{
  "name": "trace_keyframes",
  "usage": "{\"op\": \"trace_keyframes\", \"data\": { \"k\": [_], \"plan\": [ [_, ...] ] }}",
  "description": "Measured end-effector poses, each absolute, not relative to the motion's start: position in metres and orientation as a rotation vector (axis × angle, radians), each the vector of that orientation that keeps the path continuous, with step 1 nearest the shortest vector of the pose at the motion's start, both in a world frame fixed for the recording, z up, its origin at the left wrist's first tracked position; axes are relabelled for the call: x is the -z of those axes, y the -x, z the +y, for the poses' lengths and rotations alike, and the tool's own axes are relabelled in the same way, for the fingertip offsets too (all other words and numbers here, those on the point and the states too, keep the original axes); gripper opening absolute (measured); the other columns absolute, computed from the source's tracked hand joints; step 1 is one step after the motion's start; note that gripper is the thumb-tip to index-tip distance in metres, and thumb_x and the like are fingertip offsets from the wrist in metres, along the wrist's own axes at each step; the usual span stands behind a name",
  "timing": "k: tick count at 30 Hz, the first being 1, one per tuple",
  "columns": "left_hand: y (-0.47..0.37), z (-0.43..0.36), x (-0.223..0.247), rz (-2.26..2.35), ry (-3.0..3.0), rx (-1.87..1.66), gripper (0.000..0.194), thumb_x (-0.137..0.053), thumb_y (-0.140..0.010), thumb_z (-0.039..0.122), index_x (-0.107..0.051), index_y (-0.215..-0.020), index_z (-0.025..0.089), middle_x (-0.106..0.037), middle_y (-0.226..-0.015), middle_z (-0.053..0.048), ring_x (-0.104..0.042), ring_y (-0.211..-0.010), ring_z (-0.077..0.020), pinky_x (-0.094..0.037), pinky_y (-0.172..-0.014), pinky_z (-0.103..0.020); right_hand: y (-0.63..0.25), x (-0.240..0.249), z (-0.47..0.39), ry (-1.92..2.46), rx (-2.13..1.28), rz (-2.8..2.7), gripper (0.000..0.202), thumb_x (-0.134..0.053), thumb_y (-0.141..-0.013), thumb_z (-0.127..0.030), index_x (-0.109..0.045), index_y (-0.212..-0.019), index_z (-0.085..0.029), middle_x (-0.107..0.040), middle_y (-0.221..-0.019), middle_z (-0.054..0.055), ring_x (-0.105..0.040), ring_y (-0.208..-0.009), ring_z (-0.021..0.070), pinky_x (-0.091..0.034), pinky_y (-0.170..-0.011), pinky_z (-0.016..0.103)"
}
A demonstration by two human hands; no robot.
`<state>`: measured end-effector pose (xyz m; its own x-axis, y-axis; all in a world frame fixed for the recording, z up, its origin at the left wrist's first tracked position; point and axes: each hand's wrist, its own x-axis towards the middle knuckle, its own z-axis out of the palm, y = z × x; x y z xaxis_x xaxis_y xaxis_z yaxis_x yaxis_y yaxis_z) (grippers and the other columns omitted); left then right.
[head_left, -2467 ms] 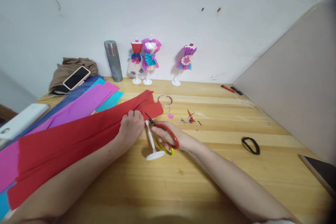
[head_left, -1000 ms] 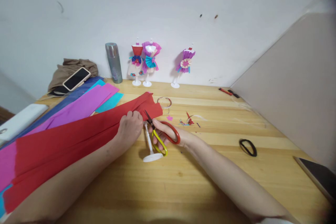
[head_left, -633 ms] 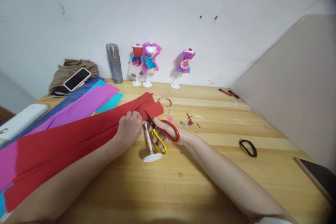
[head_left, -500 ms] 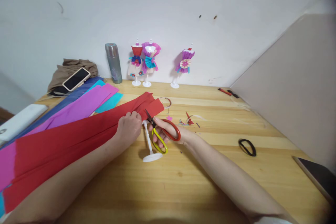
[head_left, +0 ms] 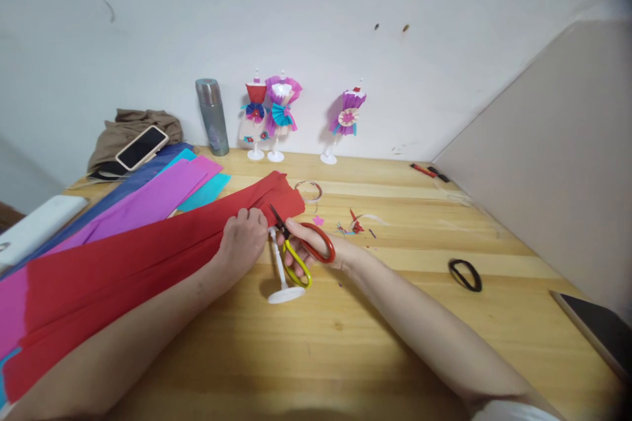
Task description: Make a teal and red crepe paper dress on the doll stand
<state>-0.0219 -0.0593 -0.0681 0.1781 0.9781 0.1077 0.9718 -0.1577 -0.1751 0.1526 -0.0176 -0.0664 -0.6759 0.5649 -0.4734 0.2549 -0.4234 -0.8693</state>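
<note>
A long strip of red crepe paper point(head_left: 148, 253) runs from the lower left to the middle of the table. My left hand point(head_left: 244, 235) grips its near edge, fingers closed. In my right hand point(head_left: 299, 243) is a pair of scissors point(head_left: 318, 242) with one red and one yellow handle, the thumb and fingers on the handles. The dark blades lie against the red paper, close to my left fingers. Beneath both hands, a white mannequin stand point(head_left: 280, 270) leans at a slant, its round base on the table; its top is hidden by the paper and my hand.
Three dressed mini mannequins point(head_left: 255, 112) and a grey flask point(head_left: 213, 118) stand along the wall. Purple paper point(head_left: 148, 200), a phone point(head_left: 142, 148) and a white device point(head_left: 42, 227) lie left. Paper scraps point(head_left: 354, 225), a tape ring point(head_left: 310, 191) and a black band point(head_left: 465, 276) lie right.
The scissors and my right hand have shifted slightly left, the blades nearer my left fingers. My left hand keeps its hold on the red paper.
</note>
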Motion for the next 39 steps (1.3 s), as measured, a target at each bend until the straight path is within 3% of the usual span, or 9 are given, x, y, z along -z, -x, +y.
{"op": "trace_keyframes", "data": {
  "k": [6,20,27,39],
  "plan": [
    [0.021,-0.059,0.067,-1.870,2.254,-0.045,0.034,-0.036,-0.095,0.007,-0.067,-0.110,0.003,-0.065,-0.095,-0.019,-0.063,-0.095,-0.0344,-0.054,-0.070,-0.043,-0.148,0.064,-0.014,1.204,-2.201,-1.544,0.053,-0.035,-0.099,-0.065,-0.056,-0.096,-0.017,-0.065,-0.059,0.001,-0.062,-0.040,0.0127,-0.041,-0.037,0.018],
    [0.021,-0.059,0.068,-1.841,2.243,-0.055,0.030,-0.038,-0.095,0.006,-0.066,-0.106,0.005,-0.065,-0.094,-0.018,-0.064,-0.093,-0.0318,-0.054,-0.070,-0.040,-0.148,0.069,-0.016,1.101,-1.930,-1.786,0.058,-0.056,-0.084,-0.074,-0.055,-0.095,-0.017,-0.056,-0.055,-0.005,-0.056,-0.037,0.0107,-0.040,-0.034,0.019],
    [0.022,-0.061,0.069,-1.844,2.243,-0.065,0.032,-0.035,-0.096,0.005,-0.065,-0.106,0.005,-0.064,-0.094,-0.017,-0.063,-0.093,-0.0322,-0.053,-0.068,-0.040,-0.145,0.072,-0.019,1.121,-1.846,-1.825,0.064,-0.055,-0.079,-0.081,-0.053,-0.093,-0.018,-0.054,-0.054,-0.005,-0.055,-0.035,0.0116,-0.041,-0.032,0.020],
    [0.020,-0.060,0.066,-1.873,2.252,-0.095,0.033,-0.035,-0.096,0.006,-0.066,-0.106,0.005,-0.065,-0.095,-0.018,-0.062,-0.093,-0.0318,-0.051,-0.068,-0.039,-0.143,0.069,-0.026,1.158,-1.795,-1.860,0.058,-0.051,-0.084,-0.078,-0.047,-0.084,-0.020,-0.053,-0.053,-0.005,-0.054,-0.036,0.0099,-0.039,-0.033,0.018]
  ]
}}
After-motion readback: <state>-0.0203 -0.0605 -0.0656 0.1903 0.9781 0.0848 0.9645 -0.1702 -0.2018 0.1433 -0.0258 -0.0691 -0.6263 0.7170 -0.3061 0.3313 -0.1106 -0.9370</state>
